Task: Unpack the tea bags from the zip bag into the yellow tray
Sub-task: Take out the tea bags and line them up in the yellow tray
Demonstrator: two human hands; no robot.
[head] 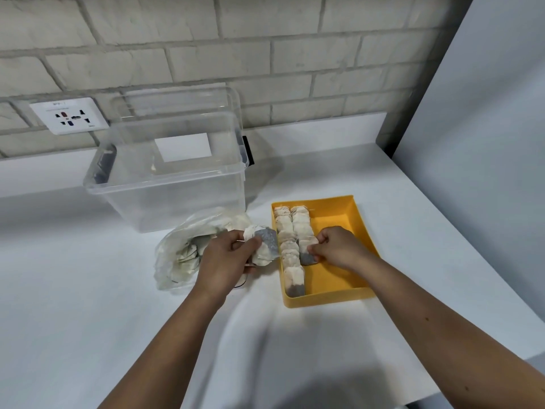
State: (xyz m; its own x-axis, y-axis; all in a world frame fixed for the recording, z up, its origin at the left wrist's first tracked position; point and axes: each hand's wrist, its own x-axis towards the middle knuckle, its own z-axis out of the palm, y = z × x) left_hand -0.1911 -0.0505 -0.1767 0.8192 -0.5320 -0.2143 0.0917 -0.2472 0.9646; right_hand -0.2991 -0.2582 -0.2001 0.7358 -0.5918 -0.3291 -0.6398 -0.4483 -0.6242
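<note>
Both hands sit mid-frame, apart. Left hand (227, 261) grips a bunch of tea bags (264, 246) beside the zip bag (177, 255). Right hand (339, 249), nearer, pinches one bag (308, 256) down in the yellow tray (327, 296), whose rows run up the frame.

Comprised left hand (224, 262) and right hand (339, 249), both bare, with unclothed forearms (165, 349); bore two small moles on right forearm (436, 329).

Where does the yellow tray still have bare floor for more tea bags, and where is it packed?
Bare floor lies in the yellow plastic tray, between the second tea-bag row and its right wall, beyond and nearer than the right hand. Its left half is packed; the left hand fills the gap to the clear zip bag.
</note>
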